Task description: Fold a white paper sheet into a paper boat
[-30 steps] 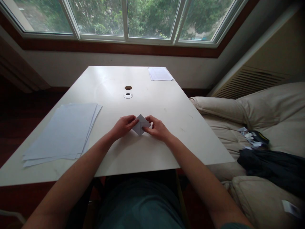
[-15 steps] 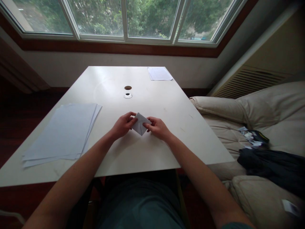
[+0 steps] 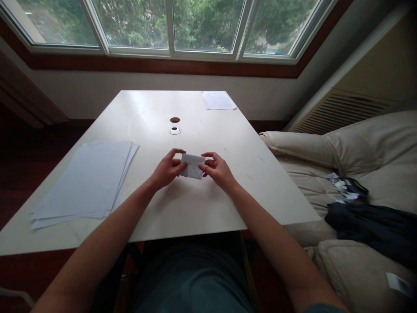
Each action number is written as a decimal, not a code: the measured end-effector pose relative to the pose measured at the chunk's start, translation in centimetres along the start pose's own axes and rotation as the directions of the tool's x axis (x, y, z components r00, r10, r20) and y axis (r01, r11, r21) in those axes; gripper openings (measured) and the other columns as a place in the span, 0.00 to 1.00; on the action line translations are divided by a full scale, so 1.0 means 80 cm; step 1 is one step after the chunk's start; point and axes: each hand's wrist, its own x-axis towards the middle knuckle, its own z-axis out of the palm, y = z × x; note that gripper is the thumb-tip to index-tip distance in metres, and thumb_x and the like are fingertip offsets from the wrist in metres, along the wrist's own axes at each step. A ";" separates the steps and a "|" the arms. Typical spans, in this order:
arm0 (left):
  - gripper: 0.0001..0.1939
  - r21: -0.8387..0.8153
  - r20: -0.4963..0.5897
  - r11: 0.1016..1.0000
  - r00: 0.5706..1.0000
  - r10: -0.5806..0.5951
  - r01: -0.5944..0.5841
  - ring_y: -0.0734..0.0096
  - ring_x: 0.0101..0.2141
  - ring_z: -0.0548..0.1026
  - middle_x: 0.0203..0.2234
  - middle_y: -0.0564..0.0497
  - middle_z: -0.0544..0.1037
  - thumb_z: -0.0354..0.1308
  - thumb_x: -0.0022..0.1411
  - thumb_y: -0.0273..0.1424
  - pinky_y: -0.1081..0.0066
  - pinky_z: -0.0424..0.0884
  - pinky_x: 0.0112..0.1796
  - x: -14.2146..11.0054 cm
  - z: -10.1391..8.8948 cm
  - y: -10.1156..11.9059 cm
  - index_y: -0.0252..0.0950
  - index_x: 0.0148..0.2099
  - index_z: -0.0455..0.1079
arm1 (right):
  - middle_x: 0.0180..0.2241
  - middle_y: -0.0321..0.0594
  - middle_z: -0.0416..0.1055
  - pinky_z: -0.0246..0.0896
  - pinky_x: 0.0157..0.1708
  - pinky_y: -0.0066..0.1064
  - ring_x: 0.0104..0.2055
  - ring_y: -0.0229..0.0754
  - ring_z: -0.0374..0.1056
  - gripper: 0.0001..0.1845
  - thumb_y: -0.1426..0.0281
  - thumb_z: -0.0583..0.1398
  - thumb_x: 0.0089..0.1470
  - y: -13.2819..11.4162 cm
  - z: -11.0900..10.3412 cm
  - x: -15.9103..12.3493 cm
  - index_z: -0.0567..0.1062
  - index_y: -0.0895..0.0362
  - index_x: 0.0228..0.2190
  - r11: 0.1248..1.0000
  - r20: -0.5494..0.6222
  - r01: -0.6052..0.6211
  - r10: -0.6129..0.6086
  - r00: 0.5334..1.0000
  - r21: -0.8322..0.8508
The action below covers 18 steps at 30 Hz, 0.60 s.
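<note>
Folded paper: small white folded paper (image 3: 193, 166), between the two hands over the near-middle of the bench (image 3: 260, 191); roughly rectangular, slightly tilted, diagonal crease lines on the face toward the camera. Can't tell if its lower edge touches the bench.
Left grip: left hand (image 3: 167, 169) pinching the paper's left side; thumb on the near face by the left edge, index finger up at the top left corner, other fingers curled, partly hidden.
Right grip: right hand (image 3: 220, 171) pinching the right side; thumb on the near face, just in from the right edge, index finger bent at the top right corner, rest partly hidden.
Paper vs grip: spans the gap between both thumbs, middle of the face uncovered, lower edge below the thumbs.
Sheet stack: loose white sheets (image 3: 86, 178), flat on the bench's left side, slightly fanned, well apart from the folded paper.
Far sheets: smaller pile (image 3: 219, 101) at the far right corner of the bench.
Bench hole: round hole (image 3: 175, 120) beyond the hands, white ring (image 3: 174, 131) just on the near side of it.
Sofa: beige sofa (image 3: 384, 152) right of the bench, dark cloth (image 3: 374, 228) and paper scraps (image 3: 341, 187) on it.
</note>
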 end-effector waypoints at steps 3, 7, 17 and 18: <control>0.21 -0.029 -0.043 1.000 0.999 -0.010 0.009 0.76 0.24 0.71 0.30 0.52 0.77 0.61 0.58 0.35 0.77 0.65 0.24 0.001 0.001 -0.001 0.38 0.50 0.58 | 0.36 0.38 0.74 0.71 0.32 0.33 0.33 0.40 0.72 0.27 0.64 0.68 0.46 0.004 -0.002 0.002 0.67 0.54 0.46 0.999 0.014 0.036 -0.036 0.999 0.018; 0.18 -0.021 -0.049 0.999 0.998 -0.036 0.035 0.76 0.24 0.71 0.30 0.53 0.76 0.60 0.57 0.31 0.75 0.68 0.25 0.002 0.003 -0.003 0.39 0.45 0.55 | 0.38 0.41 0.76 0.72 0.33 0.34 0.34 0.40 0.73 0.23 0.66 0.66 0.47 0.008 -0.002 0.003 0.69 0.55 0.45 0.993 -0.035 0.103 -0.105 0.994 -0.060; 0.14 0.225 -0.045 0.970 0.994 0.100 -0.087 0.72 0.28 0.72 0.30 0.50 0.77 0.60 0.60 0.37 0.72 0.68 0.30 0.006 -0.005 -0.009 0.36 0.46 0.71 | 0.42 0.43 0.77 0.71 0.34 0.36 0.35 0.42 0.73 0.22 0.61 0.63 0.54 -0.003 -0.002 -0.005 0.75 0.51 0.50 0.912 -0.079 0.244 -0.284 0.955 -0.331; 0.16 0.173 -0.044 0.981 0.995 0.093 -0.084 0.71 0.28 0.72 0.30 0.50 0.78 0.61 0.60 0.37 0.71 0.69 0.31 0.006 -0.005 -0.008 0.35 0.48 0.72 | 0.45 0.44 0.77 0.72 0.36 0.37 0.37 0.43 0.73 0.26 0.60 0.65 0.52 -0.002 -0.002 -0.004 0.72 0.50 0.53 0.924 -0.084 0.229 -0.266 0.960 -0.305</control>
